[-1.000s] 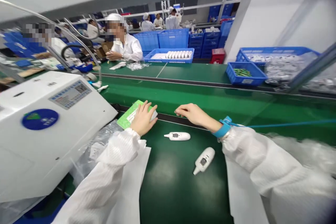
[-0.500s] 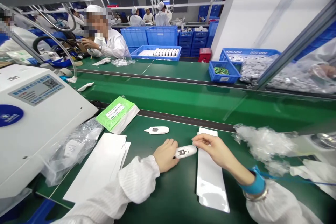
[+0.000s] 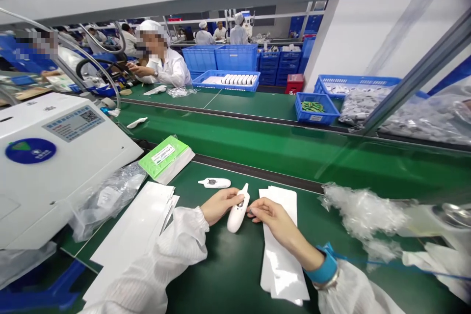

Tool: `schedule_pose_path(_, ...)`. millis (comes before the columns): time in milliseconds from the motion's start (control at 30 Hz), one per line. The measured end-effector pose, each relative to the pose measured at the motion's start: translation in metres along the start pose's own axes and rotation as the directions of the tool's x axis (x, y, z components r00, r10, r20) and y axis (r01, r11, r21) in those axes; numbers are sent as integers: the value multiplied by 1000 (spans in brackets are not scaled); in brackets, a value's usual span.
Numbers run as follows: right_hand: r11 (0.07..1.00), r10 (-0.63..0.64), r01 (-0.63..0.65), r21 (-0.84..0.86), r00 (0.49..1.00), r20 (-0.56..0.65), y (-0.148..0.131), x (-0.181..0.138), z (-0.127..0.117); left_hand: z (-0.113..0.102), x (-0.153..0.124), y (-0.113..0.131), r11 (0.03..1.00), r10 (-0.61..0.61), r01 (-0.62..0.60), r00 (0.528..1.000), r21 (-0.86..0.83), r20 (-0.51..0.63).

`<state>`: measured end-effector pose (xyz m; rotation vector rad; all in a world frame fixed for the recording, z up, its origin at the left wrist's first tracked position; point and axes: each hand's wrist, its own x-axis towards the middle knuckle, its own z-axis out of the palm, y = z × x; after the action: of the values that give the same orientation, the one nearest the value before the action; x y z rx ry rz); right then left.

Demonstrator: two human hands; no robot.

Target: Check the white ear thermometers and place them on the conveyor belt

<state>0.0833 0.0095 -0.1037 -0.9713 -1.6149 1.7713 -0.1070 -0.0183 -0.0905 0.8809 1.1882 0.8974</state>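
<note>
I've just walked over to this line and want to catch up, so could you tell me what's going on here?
A person at a green conveyor belt holds a white ear thermometer in their left hand. Their right hand is close beside it, over a stack of white pouches. A second white ear thermometer lies on the belt ahead, near a green packet. Across the line, a co-worker sits at the next belt.

1. The left fingers (image 3: 231, 198) hide part of the white thermometer's (image 3: 235, 223) display
2. The label (image 3: 163, 154) on the green pack (image 3: 154, 164) is too small to read
3. The right sleeve (image 3: 353, 292) runs off the bottom edge
4. The bagged parts (image 3: 423, 117) are cut off by the right edge
</note>
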Motion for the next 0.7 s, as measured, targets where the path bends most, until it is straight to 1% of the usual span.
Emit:
schedule_pose_path(67, 999, -35, 36, 24, 999, -26, -10, -5, 2, 9, -8, 6, 990, -24, 22, 1000, -142, -10)
schedule_pose_path(167, 993, -101, 107, 49, 987, -125, -24, -15, 2, 24, -23, 15, 951, -28, 16, 999, -308, -34)
schedule_pose_path(267, 982, -98, 125, 139, 977, -187, -35, -24, 2, 40, -39, 21, 897, -9, -16, 998, -442, -54)
schedule_pose_path(367, 978, -27, 56, 203, 989, -145, -43, -31, 2, 55, -52, 21, 854, 29, -77, 995, -514, -101)
schedule_pose_path(467, 979, 30, -17, 203, 998, -58, -50, -36, 4, 66, -60, 17, 875, 70, -134, 986, -466, -153)
schedule_pose_path(533, 985, 10, -3, 171, 999, -42, -53, -41, 7, 71, -64, 14, 891, 91, -151, 983, -428, -157)
schedule_pose_path(567, 991, -22, 30, 131, 998, -60, -54, -43, 9, 73, -65, 12, 897, 104, -159, 983, -412, -154)
schedule_pose_path(633, 991, -137, 136, -14, 983, -126, -55, -48, 12, 76, -67, 11, 901, 131, -183, 979, -394, -154)
schedule_pose_path(700, 942, -303, 264, -209, 935, -185, -55, -53, 15, 79, -69, 11, 895, 155, -209, 974, -395, -162)
